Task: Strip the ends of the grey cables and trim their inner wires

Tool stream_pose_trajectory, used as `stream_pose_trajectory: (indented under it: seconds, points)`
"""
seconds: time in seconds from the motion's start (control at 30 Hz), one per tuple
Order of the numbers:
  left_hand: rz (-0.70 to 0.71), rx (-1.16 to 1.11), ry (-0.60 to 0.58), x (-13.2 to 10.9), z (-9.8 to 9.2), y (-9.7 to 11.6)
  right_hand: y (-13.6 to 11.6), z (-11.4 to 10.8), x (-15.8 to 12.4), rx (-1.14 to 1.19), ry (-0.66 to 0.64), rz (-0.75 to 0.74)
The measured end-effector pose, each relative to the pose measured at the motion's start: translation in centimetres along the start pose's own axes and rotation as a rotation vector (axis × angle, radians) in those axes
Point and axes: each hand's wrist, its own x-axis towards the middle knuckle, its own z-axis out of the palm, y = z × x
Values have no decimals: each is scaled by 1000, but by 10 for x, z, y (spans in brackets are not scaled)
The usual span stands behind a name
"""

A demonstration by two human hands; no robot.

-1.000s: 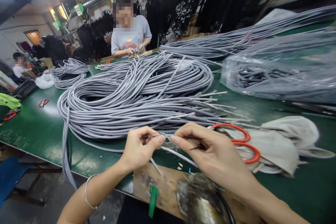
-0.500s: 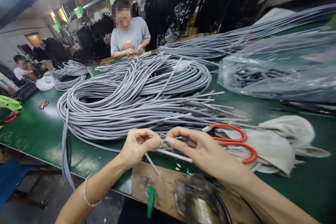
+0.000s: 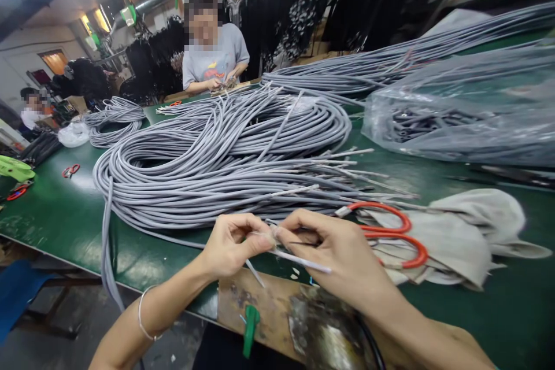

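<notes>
My left hand (image 3: 236,243) pinches a grey cable (image 3: 184,241) close to its stripped end, thumb against fingertips. My right hand (image 3: 327,245) meets it there, its thumb and fingers closed on thin strands at that same end. A pale inner wire (image 3: 303,261) sticks out to the right under my right fingers, and another short wire (image 3: 255,273) hangs below my left hand. The exact strands between the fingertips are blurred and partly covered. Just behind my hands lies a big coiled bundle of grey cables (image 3: 173,188), many of its ends stripped.
Red-handled scissors (image 3: 405,237) lie on a pale cloth (image 3: 462,231) at right. A wooden board (image 3: 236,295) with a green clamp-like piece (image 3: 250,329) sits at the front edge. A plastic bag (image 3: 459,127) is behind right. A co-worker (image 3: 214,52) works across the green table (image 3: 56,214).
Both hands stay together at the cable end. My right fingers have shifted and curled slightly, and the pale wire has moved a little to the right and down.
</notes>
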Motion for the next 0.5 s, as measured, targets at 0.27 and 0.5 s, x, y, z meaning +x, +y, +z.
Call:
stream_pose_trajectory:
  seconds: [0.27, 0.5]
  points:
    - [214, -65, -63, -5, -9, 4, 20, -2, 16, 198, 183, 271]
    - [100, -192, 262, 8, -3, -3, 8, -2, 9, 367, 25, 219]
